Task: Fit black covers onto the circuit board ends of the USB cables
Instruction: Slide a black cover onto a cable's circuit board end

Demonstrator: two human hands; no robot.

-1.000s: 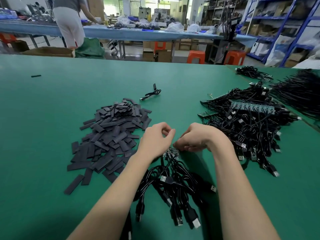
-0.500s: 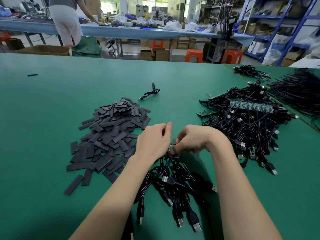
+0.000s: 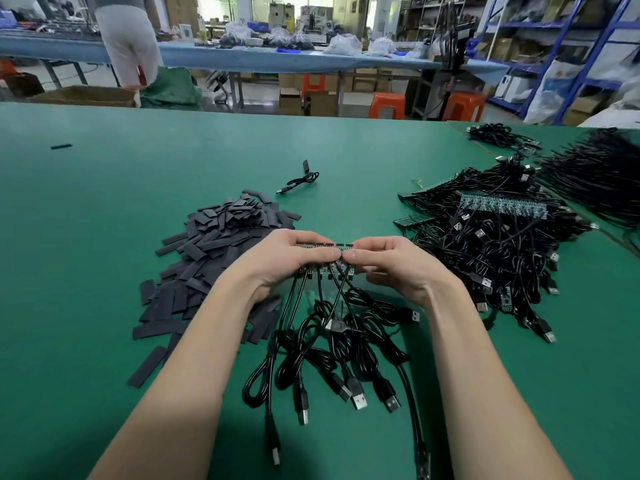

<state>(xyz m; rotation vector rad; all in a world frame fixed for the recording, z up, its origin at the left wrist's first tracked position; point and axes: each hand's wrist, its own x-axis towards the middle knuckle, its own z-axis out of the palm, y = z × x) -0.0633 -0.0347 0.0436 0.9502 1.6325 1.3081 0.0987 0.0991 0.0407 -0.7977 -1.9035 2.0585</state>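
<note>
My left hand [image 3: 287, 259] and my right hand [image 3: 388, 263] together hold a short green strip of joined circuit boards [image 3: 325, 247], lifted a little above the green table [image 3: 104, 209]. Fingers and thumbs of both hands pinch the strip from either end. Several black USB cables [image 3: 332, 344] hang from the boards and lie coiled in front of me, plugs toward me. A heap of flat black covers [image 3: 211, 258] lies just left of my left hand.
A big tangle of black cables with circuit board strips [image 3: 498, 244] lies to the right, more cable bundles [image 3: 595, 171] beyond it. One finished cable [image 3: 299, 180] lies farther back. A person [image 3: 128, 39] stands at a blue table [image 3: 277, 58] behind.
Both hands have raised the board strip off the table and turned it so its row of boards shows between them; the cables now hang from it.
</note>
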